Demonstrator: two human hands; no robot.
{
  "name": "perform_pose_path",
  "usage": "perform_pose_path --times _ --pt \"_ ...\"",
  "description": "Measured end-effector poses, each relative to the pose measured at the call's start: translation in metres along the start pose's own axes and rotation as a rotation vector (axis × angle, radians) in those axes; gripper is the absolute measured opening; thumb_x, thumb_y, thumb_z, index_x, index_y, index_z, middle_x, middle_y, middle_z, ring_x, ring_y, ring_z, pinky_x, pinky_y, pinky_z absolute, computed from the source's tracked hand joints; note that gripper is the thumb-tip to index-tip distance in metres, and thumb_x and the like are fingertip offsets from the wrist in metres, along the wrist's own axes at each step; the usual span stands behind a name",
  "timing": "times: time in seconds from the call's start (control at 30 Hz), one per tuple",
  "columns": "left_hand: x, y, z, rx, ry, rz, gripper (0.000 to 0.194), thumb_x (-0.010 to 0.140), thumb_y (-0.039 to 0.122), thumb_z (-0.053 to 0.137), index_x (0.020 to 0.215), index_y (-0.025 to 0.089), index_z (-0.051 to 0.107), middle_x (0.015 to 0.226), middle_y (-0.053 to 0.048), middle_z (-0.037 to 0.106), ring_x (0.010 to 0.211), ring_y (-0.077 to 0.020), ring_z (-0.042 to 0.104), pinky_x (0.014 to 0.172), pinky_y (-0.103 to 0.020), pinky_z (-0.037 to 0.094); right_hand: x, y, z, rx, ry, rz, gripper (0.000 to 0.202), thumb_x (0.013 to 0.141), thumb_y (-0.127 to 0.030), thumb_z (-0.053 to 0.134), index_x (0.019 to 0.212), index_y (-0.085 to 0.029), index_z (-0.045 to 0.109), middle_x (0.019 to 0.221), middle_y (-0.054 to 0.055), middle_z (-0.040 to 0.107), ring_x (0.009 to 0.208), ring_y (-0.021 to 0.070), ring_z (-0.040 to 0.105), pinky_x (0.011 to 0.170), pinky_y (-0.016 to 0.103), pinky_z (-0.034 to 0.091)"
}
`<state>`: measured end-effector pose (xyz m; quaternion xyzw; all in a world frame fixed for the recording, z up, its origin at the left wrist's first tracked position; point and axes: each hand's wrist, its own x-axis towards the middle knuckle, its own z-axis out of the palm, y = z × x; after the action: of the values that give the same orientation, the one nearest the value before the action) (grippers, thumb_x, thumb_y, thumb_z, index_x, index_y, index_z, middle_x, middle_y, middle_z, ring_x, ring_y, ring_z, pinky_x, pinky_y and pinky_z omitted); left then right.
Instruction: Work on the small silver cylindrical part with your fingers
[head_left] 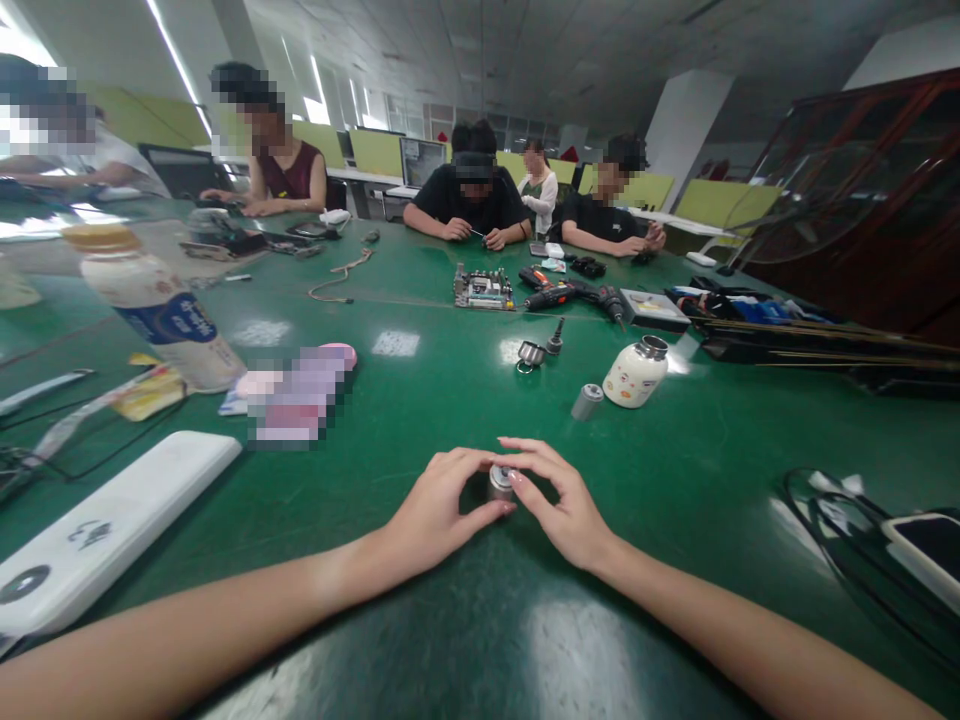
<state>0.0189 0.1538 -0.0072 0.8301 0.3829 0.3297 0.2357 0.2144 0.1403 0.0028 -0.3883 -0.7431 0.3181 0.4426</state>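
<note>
A small silver metal cylinder (pixel 501 484) stands upright on the green table between my two hands; it could be a small motor. Around its left side curve the fingers and thumb of my left hand (pixel 439 505), closed on it. My right hand (pixel 562 505) closes on the cylinder's top from the right, its thumb at the top edge and its fingers reaching over the far side. A similar silver cylinder (pixel 587 401) stands farther back, beside a white printed flask (pixel 636 375) with an open mouth. Behind them lie a metal strainer-like cup (pixel 529 355) and a dark stopper-like piece (pixel 555 338).
On the left are a white power bank (pixel 112 530), a plastic bottle (pixel 169 320) and a blurred pink-purple item (pixel 307 392). Cables (pixel 832 540) and a phone (pixel 930 550) lie right. Farther back are a circuit board (pixel 484 288), power drills (pixel 562 292) and several seated people.
</note>
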Motion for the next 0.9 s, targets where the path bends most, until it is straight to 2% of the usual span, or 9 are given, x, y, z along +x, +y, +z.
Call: perform_pose_path --times 0.17,0.27,0.37,0.53,0.67,0.77,0.9 --pt "0.002 0.001 0.0 -0.005 -0.003 0.004 0.033 0.084 0.032 0.072 0.113 0.021 0.06 0.108 -0.005 0.069 0.1 -0.0235 0.063 0.088 -0.038 0.047 0.008 -0.005 0.0 -0.066 0.112 -0.006 0.013 0.084 -0.025 0.07 0.097 -0.024 0.073 0.109 0.007 0.07 0.107 0.0216 0.064 0.098 0.039 0.047" --pt "0.002 0.002 0.0 -0.016 -0.01 0.014 0.032 0.086 0.032 0.07 0.113 0.021 0.059 0.107 -0.005 0.067 0.1 -0.0234 0.062 0.088 -0.037 0.047 0.013 -0.011 -0.003 -0.072 0.115 0.008 0.015 0.08 -0.022 0.073 0.095 -0.023 0.072 0.097 0.004 0.074 0.094 0.0198 0.067 0.089 0.036 0.051" --pt "0.002 0.002 0.0 -0.029 -0.015 0.017 0.032 0.086 0.033 0.069 0.113 0.02 0.058 0.107 -0.006 0.067 0.1 -0.0232 0.061 0.088 -0.037 0.048 0.017 -0.016 -0.005 -0.094 0.122 0.03 0.005 0.079 -0.021 0.074 0.084 -0.023 0.073 0.083 0.002 0.074 0.081 0.0186 0.068 0.08 0.034 0.052" --pt "0.001 0.002 0.0 -0.043 -0.02 0.011 0.031 0.087 0.032 0.069 0.114 0.021 0.058 0.108 -0.005 0.066 0.101 -0.0229 0.061 0.089 -0.037 0.048 0.019 -0.019 -0.008 -0.121 0.129 0.013 0.009 0.078 -0.023 0.077 0.084 -0.023 0.07 0.079 0.001 0.075 0.078 0.0195 0.071 0.081 0.037 0.053" --pt "0.002 0.003 -0.001 -0.046 -0.037 -0.013 0.032 0.086 0.033 0.069 0.114 0.02 0.058 0.109 -0.006 0.065 0.103 -0.0237 0.06 0.092 -0.039 0.048 0.022 -0.017 -0.025 -0.015 0.169 0.067 0.021 0.076 -0.029 0.079 0.089 -0.022 0.065 0.08 0.002 0.076 0.078 0.0205 0.074 0.08 0.034 0.056" --pt "0.003 0.004 -0.002 -0.045 -0.046 -0.035 0.031 0.086 0.033 0.069 0.112 0.02 0.059 0.109 -0.007 0.065 0.103 -0.0243 0.06 0.092 -0.04 0.048 0.019 -0.006 -0.045 -0.069 0.207 0.116 0.024 0.075 -0.033 0.081 0.087 -0.021 0.063 0.078 0.002 0.076 0.078 0.0215 0.074 0.083 0.036 0.056" --pt "0.002 0.006 -0.003 -0.04 -0.054 -0.046 0.029 0.086 0.033 0.068 0.111 0.021 0.06 0.108 -0.007 0.065 0.102 -0.0243 0.06 0.091 -0.04 0.049 0.004 0.018 -0.063 -0.178 0.103 0.17 0.016 0.079 -0.033 0.076 0.08 -0.021 0.066 0.08 0.004 0.075 0.078 0.0213 0.073 0.078 0.036 0.056"
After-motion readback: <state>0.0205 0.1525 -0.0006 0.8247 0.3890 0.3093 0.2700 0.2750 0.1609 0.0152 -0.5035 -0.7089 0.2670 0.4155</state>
